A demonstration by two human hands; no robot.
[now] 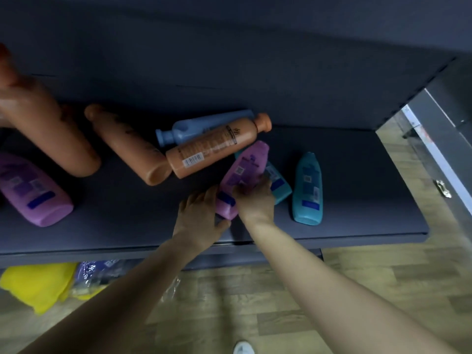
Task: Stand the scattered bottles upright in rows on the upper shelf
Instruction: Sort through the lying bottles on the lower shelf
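On the upper shelf (127,226), close to its front edge, both hands are on the purple bottle (245,167). The left hand (201,218) wraps the base end with the thumb tucked underneath, and the right hand (255,198) curls its fingers over the middle. The bottle lies on its side, cap towards the back, resting partly over a teal bottle (279,185). That probably explains the two-handed hold: one hand lifts it clear of its neighbour while the other swings the base down.

It's a real jumble around it. A labelled orange bottle (217,146) lies slantwise across a blue bottle (201,127), its base touching a second orange bottle (127,144). Another teal bottle (307,187) lies alone to the right. A big orange bottle (51,129) and a second purple bottle (30,190) sit far left, blurred. I can't make out any bottle standing upright, so I'd judge the rows are not yet begun.

The shelf is flat, dark grey and dimly lit, and it should take the bases steadily. Below it are a yellow cloth (35,284) and some plastic wrapping (102,272). The floor (306,290) is pale wood pattern, and a metal frame (434,149) runs along the right.
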